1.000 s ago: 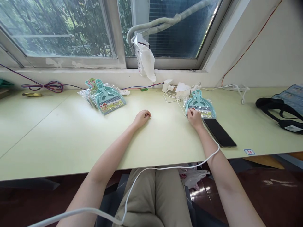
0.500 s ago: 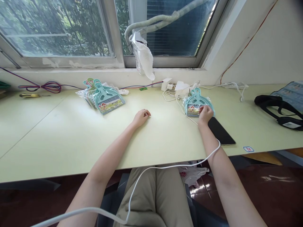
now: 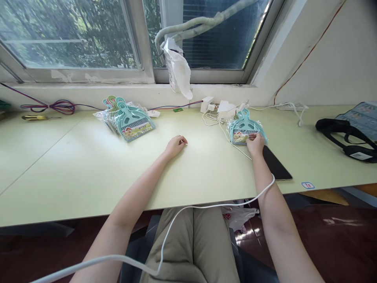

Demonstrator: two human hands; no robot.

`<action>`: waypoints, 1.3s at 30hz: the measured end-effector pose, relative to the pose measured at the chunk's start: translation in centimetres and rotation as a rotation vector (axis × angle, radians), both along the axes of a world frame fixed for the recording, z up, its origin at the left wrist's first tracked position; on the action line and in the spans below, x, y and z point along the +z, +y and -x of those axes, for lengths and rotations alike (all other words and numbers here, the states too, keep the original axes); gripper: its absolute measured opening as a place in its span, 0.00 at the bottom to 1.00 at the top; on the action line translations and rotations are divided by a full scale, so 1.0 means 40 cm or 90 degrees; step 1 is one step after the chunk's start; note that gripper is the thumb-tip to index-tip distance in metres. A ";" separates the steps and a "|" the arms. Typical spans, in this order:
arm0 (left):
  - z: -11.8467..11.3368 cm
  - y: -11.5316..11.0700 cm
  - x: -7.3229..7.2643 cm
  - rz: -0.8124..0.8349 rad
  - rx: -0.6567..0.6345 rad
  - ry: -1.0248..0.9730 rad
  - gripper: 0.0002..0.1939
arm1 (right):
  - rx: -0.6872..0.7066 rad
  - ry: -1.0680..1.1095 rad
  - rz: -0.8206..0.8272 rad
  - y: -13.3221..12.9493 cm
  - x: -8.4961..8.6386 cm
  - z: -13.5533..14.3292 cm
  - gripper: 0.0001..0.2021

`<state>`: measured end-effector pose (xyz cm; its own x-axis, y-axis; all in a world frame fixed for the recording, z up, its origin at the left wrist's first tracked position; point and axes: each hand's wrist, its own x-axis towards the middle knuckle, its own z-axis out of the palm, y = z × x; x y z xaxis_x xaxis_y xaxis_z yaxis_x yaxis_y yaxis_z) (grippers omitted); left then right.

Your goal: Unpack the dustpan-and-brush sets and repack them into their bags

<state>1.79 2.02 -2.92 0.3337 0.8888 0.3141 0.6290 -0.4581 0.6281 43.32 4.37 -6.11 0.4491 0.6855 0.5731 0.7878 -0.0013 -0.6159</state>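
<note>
Head cam: right hand (image 3: 255, 142) was pinching the near edge of the teal dustpan packet (image 3: 245, 129) beside the phone (image 3: 275, 165). Left hand (image 3: 176, 145) rested loosely curled and empty on the table (image 3: 88, 173). Looked like mid-pickup; lifting it would need a firmer pinch.

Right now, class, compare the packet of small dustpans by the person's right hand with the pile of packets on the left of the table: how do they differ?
The right packet is touched at its near edge by the right hand; the left pile lies apart from the left hand. The left pile fans out several packets, one handle pink; the right packet shows only teal. The right packet lies beside a black phone. Both are clear-wrapped teal dustpans.
</note>
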 end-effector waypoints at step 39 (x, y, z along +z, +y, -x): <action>-0.001 -0.004 0.003 -0.002 0.001 0.011 0.10 | 0.176 -0.058 0.051 -0.032 0.045 0.101 0.12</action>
<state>1.81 1.87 -2.81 0.3379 0.8885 0.3104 0.6409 -0.4587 0.6155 39.30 3.10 -4.29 0.1881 0.8195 0.5414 0.8167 0.1757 -0.5497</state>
